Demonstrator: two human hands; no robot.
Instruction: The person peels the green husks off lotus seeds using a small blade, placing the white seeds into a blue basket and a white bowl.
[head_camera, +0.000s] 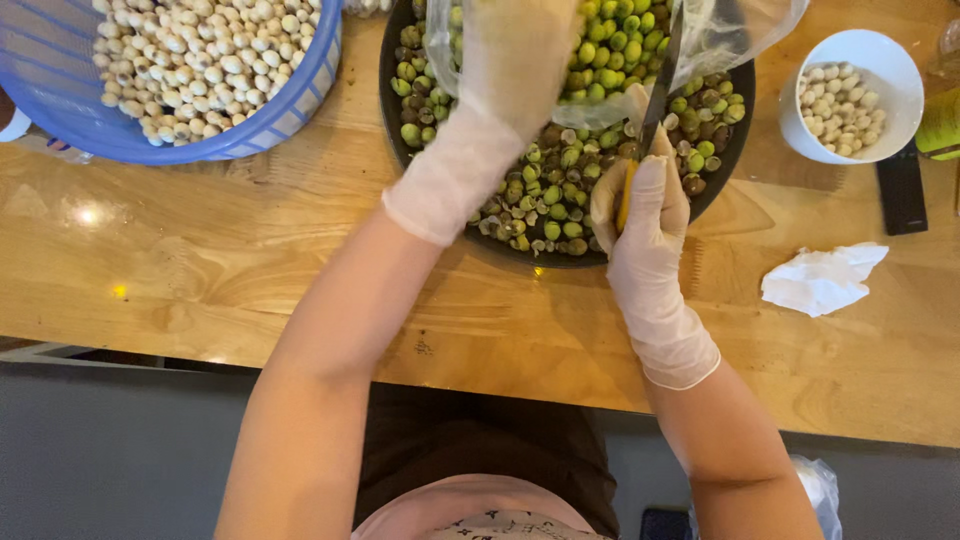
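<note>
A yellow-handled knife (640, 150) is gripped in the gloved right hand (648, 215) over the dark tray (385, 95) at the worktop's far edge. A clear bag of green seeds (610, 50) is clutched in the left hand (505, 95). The bag could be slit, or the glove nicked, since the blade lies against the plastic.

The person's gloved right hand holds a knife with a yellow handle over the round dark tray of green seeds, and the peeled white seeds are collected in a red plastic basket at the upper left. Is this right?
Not quite. The plastic basket of peeled white seeds is blue, not red, as the head view shows. The rest stands: the gloved right hand holds a yellow-handled knife over the round dark tray of green seeds.
</note>
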